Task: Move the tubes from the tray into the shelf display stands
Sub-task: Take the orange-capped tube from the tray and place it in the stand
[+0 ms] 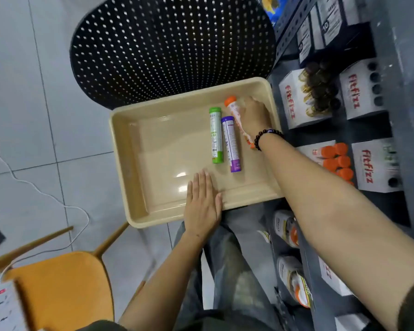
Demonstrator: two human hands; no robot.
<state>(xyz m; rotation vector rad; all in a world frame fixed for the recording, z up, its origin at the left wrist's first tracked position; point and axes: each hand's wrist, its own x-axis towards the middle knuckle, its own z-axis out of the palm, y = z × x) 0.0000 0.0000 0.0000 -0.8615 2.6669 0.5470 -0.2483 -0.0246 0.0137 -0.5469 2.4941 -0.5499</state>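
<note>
A beige tray (139, 177) rests on a black perforated stool. Inside it lie a green tube (216, 136) and a purple tube (231, 144) side by side. My right hand (252, 115) is closed around an orange-capped tube (234, 109) at the tray's right side. My left hand (202, 203) lies flat, fingers together, on the tray's near rim, holding nothing. On the grey shelf at right stand white "fitfizz" display stands: one with orange tubes (336, 161), one with dark-capped tubes (319, 91), and two with open holes (363, 88) (375, 164).
The black perforated stool (167, 44) sits beyond the tray. An orange chair (60, 290) stands at lower left, with a white cable (34, 185) and power strip (3, 304) on the tiled floor. Lower shelf levels hold jars (287, 228) and boxes.
</note>
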